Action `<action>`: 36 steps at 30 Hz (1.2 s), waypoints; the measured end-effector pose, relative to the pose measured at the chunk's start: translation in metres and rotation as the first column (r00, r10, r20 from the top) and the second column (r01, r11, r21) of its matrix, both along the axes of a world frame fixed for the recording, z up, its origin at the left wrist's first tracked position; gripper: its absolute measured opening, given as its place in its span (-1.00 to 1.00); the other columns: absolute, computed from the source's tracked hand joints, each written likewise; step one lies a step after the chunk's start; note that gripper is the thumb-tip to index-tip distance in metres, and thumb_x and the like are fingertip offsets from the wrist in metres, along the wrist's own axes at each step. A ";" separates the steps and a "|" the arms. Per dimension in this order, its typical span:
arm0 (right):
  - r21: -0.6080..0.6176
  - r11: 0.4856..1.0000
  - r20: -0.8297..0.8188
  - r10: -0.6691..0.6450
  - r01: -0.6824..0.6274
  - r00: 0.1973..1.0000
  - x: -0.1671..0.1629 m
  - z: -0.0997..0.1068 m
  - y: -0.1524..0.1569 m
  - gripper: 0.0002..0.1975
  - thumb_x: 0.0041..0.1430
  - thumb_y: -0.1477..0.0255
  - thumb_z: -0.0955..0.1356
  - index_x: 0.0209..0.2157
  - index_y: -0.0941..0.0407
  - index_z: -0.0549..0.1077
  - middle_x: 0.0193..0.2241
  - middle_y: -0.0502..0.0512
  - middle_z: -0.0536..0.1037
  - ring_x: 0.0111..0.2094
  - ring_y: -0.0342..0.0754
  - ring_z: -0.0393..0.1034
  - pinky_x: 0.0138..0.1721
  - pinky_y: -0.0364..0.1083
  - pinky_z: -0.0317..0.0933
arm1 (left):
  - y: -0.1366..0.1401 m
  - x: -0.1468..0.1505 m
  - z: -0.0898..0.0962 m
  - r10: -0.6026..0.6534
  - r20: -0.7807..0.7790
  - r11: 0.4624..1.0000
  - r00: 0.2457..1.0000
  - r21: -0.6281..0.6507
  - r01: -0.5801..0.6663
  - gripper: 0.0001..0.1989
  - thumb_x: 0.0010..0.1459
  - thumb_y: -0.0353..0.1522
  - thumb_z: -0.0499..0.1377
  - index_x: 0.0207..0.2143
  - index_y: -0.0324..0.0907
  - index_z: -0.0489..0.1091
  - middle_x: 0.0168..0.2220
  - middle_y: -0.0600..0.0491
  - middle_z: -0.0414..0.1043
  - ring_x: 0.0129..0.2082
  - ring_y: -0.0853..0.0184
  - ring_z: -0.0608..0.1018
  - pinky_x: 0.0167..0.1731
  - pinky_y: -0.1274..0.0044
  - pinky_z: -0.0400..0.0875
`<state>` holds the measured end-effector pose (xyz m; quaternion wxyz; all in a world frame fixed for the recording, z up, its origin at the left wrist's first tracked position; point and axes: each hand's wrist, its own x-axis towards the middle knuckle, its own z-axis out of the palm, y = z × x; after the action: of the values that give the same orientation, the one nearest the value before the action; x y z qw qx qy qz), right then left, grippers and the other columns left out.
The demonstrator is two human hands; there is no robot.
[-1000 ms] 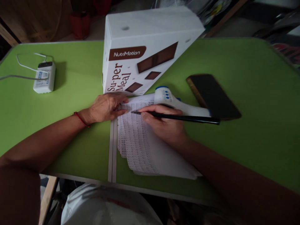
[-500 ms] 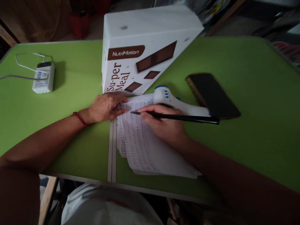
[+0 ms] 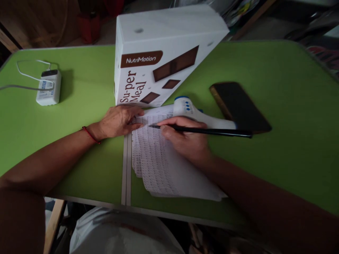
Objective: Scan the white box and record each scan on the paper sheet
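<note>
My right hand (image 3: 186, 141) is closed round a black pen (image 3: 222, 132). The pen's tip points left, at or just above the upper part of handwritten paper sheets (image 3: 164, 169). My left hand (image 3: 120, 120) lies at the top left edge of the sheets, thumb and forefinger apart, pressing on the paper; its other fingers are partly hidden. Just beyond my right hand, a white and blue infrared thermometer (image 3: 185, 107) lies over the sheets' upper right, partly covered by that hand. The sheets are stacked unevenly and covered with rows of small writing on their left side.
A tall white box (image 3: 169, 38) stands behind the sheets. A dark phone (image 3: 241, 106) lies to the right on the green table (image 3: 286, 148). At the left sits a white charger (image 3: 49, 88) with cables attached. A seam strip (image 3: 126, 176) crosses the table.
The pen has shifted slightly in my right hand, its tip a touch higher and to the right. My left hand keeps its place on the paper.
</note>
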<state>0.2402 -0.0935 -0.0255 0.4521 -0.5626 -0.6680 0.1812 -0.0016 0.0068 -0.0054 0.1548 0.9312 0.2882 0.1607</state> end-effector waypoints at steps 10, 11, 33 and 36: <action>-0.009 1.000 0.072 -0.007 0.008 0.997 -0.001 0.003 0.000 -0.87 0.17 0.47 0.46 -0.33 -0.04 0.67 -0.56 -0.05 0.59 -0.60 -0.07 0.40 -0.54 -0.08 0.29 | 0.000 0.000 0.002 0.005 0.000 1.000 1.000 -0.007 -0.005 -0.71 0.44 -0.21 0.32 0.11 -0.12 0.59 -0.05 -0.03 0.74 -0.06 0.14 0.75 -0.17 0.39 0.61; -0.013 1.000 0.068 -0.011 0.012 0.998 -0.001 0.003 -0.001 -0.87 0.16 0.48 0.45 -0.33 -0.04 0.67 -0.56 -0.05 0.60 -0.59 -0.07 0.40 -0.54 -0.08 0.29 | 0.000 0.000 0.002 0.007 0.001 1.000 1.000 -0.009 -0.007 -0.71 0.44 -0.21 0.32 0.11 -0.12 0.59 -0.05 -0.03 0.74 -0.07 0.14 0.75 -0.17 0.39 0.61; -0.063 0.998 0.034 -0.015 0.017 0.999 -0.003 0.010 -0.002 -0.88 0.14 0.44 0.44 -0.41 -0.06 0.64 -0.56 -0.01 0.62 -0.57 -0.01 0.46 -0.50 -0.03 0.36 | 0.000 -0.001 0.005 0.007 -0.009 1.000 1.000 -0.020 -0.008 -0.67 0.43 -0.15 0.29 0.12 -0.11 0.58 -0.12 -0.01 0.74 -0.15 0.18 0.74 -0.25 0.45 0.57; -0.035 0.999 0.037 0.000 0.001 0.999 -0.002 0.008 -0.002 -0.89 0.14 0.45 0.46 -0.40 -0.06 0.63 -0.59 -0.03 0.57 -0.60 -0.03 0.41 -0.52 -0.02 0.33 | -0.001 -0.001 0.005 0.016 -0.018 1.000 1.000 -0.023 -0.016 -0.67 0.43 -0.17 0.29 0.12 -0.13 0.58 -0.11 -0.02 0.74 -0.16 0.18 0.74 -0.25 0.42 0.57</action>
<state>0.2386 -0.0950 -0.0176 0.4296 -0.5740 -0.6729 0.1824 -0.0024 0.0061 -0.0008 0.1618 0.9284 0.2990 0.1502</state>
